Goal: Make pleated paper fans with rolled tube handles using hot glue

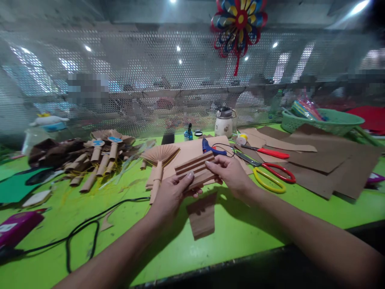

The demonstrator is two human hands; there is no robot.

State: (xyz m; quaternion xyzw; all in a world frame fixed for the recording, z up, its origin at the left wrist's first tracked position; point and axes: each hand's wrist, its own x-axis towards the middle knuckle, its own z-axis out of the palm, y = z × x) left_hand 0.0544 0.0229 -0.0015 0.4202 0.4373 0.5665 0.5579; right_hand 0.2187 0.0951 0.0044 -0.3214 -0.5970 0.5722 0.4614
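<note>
Between my two hands is a pleated piece of brown paper, its folds running lengthwise and tilted up to the right. My left hand grips its lower left end, thumb on top. At the right end, my right hand pinches it between thumb and fingers. Below them a loose brown paper piece lies on the green table, partly in shadow. Behind my left hand lies a pleated paper fan with a rolled handle. A blue glue gun rests just beyond the held paper.
Red-handled scissors and yellow-handled scissors lie right, beside brown paper sheets. Several rolled paper pieces are heaped left. A black cable crosses the left side to a purple device. A jug and green basket stand behind.
</note>
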